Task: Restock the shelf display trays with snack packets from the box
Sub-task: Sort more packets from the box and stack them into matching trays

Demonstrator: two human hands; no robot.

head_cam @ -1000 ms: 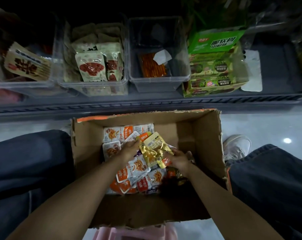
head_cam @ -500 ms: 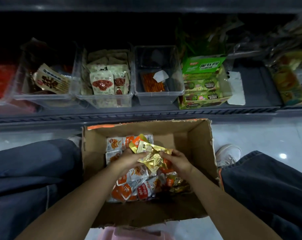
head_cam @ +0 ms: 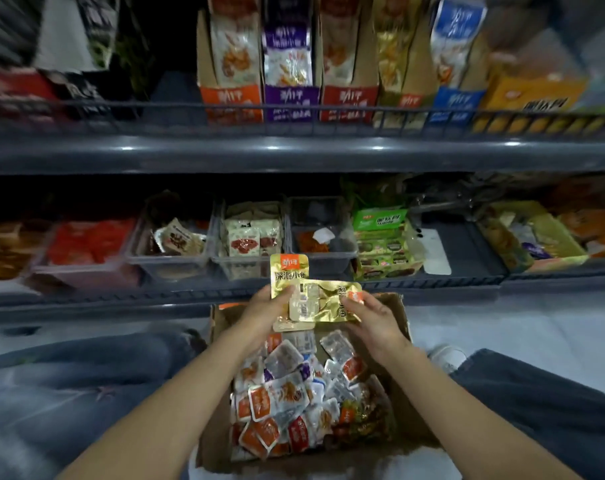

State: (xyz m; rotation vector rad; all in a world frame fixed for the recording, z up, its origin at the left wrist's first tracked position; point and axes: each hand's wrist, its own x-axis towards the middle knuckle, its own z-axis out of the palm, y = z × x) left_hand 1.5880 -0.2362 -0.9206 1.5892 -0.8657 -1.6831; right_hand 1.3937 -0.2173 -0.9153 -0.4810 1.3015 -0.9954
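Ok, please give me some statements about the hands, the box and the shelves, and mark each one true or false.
1. The left hand and the right hand both hold gold packets above the cardboard box. True.
2. The cardboard box is empty. False: many orange and white packets lie in it.
3. On the upper shelf, the gold carton stands between a red carton and a blue carton. True.
4. The clear tray left of the green carton is heaped full. False: only a few reddish packets lie at its bottom.
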